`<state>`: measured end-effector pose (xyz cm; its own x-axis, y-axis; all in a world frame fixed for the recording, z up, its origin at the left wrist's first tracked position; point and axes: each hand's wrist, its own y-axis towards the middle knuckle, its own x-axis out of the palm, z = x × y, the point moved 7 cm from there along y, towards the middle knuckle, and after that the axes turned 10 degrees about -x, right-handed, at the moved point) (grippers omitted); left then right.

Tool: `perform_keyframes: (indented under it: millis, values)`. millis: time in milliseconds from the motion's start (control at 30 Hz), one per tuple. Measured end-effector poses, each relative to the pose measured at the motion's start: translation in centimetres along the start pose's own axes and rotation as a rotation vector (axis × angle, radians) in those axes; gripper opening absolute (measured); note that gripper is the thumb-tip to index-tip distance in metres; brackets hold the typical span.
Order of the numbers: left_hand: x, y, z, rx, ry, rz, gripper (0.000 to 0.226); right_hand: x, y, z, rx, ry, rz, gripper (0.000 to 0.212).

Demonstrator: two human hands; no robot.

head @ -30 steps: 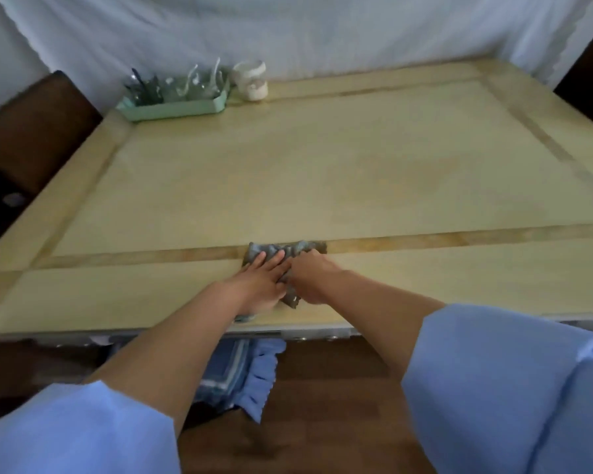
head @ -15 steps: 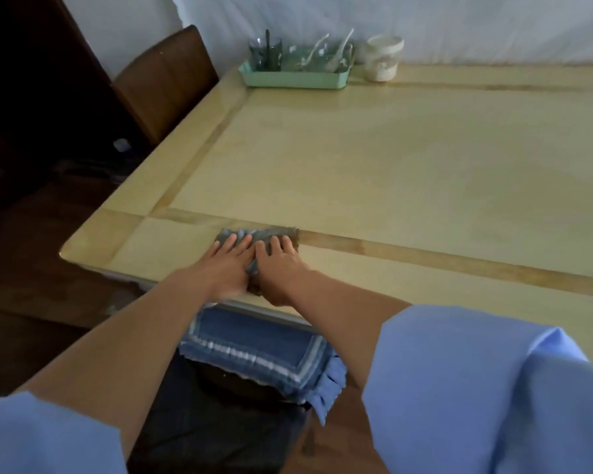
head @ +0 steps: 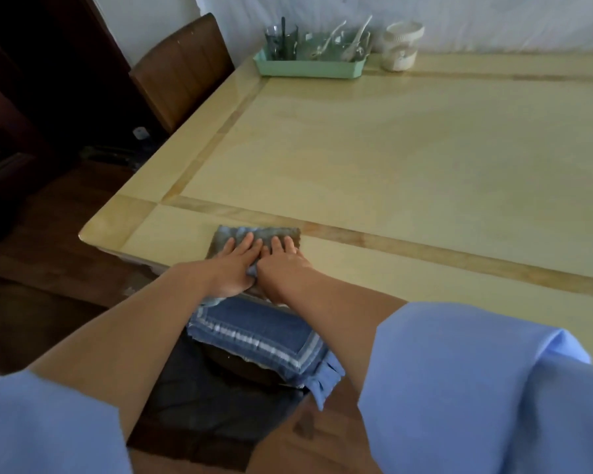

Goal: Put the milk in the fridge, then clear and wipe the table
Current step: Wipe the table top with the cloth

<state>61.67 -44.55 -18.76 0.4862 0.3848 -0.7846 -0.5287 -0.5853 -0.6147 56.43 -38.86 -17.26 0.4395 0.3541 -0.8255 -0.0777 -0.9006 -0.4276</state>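
Both hands lie flat and open, palms down, side by side on a grey cloth [head: 254,236] — the left hand [head: 231,265] and the right hand [head: 281,265] touch at the thumbs, and neither grips anything; they only press. The cloth sits under the fingers at the near edge of the table [head: 391,159], with its far edge reaching the darker inlay band just ahead of the fingertips.

The step in hand looks like wiping. To do it well, the palms should keep even weight on the cloth so that it slides flat rather than bunching, and each pass should overlap the last. The corner of the table lies close to the left of the left hand, so a stroke that way wants stopping short — otherwise the cloth runs off the edge.

No milk is in view, and most of the top ahead of the hands is bare. Well beyond the fingertips, at the far edge, stands a green tray [head: 308,68] of glasses and spoons, with a cream jar [head: 401,46] just beside it; wiping there means working around them or lifting them. A wooden chair [head: 182,66] stands far to the left. A blue cushion [head: 254,336] lies just below the wrists, under the table's edge.
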Motion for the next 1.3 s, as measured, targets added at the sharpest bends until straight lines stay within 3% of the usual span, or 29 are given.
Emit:
perform_keyframes:
  millis: [167, 400, 1067, 1300]
  values:
    - [1.1, -1.7, 7.6, 0.042, 0.003, -0.038, 0.080, 0.3, -7.8, 5.2, 0.069, -0.013, 0.009, 0.073]
    - [1.7, -5.7, 22.2, 0.160, 0.044, -0.079, 0.079, 1.6, -18.9, 14.3, 0.218, 0.021, 0.032, 0.067]
    - [2.5, -12.5, 58.5, 0.439, 0.212, -0.024, 0.073, 3.9, -45.6, 38.7, 0.487, 0.116, 0.186, 0.065]
    - [2.8, -14.7, 69.3, 0.630, 0.103, 0.060, 0.068, 3.7, -54.8, 46.5, 0.582, 0.062, 0.229, 0.054]
